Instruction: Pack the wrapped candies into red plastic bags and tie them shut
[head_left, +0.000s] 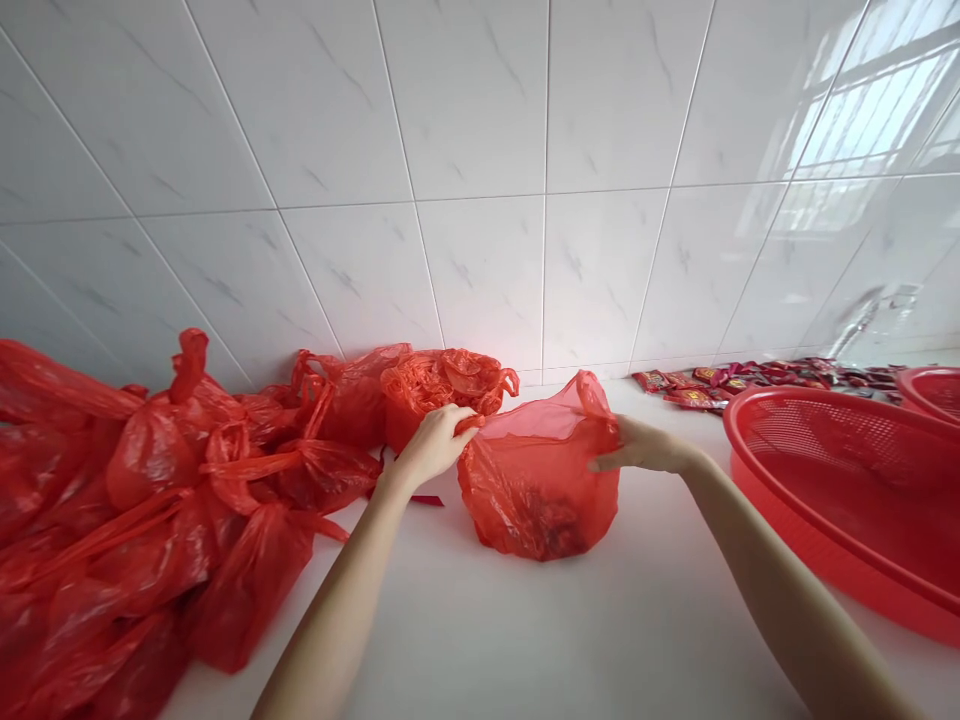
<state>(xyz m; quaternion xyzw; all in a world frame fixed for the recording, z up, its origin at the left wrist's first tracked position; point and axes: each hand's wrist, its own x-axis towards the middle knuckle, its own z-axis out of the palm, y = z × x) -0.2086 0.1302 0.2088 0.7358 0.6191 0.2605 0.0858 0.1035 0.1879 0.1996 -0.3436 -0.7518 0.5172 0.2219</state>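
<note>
A red plastic bag (pixel 536 485) stands on the white counter (pixel 570 640) in the middle, with dark contents showing through its bottom. My left hand (pixel 435 445) pinches the bag's left rim, fingers closed on the plastic. My right hand (pixel 645 448) grips the right rim, and the bag's mouth is stretched between the two hands.
A heap of tied red plastic bags (pixel 150 500) fills the left side, reaching back to the tiled wall (pixel 480 200). A red mesh basket (pixel 847 480) lies at the right, with a second one (pixel 934 390) behind it. Several small red sweet packets (pixel 720 385) lie along the wall.
</note>
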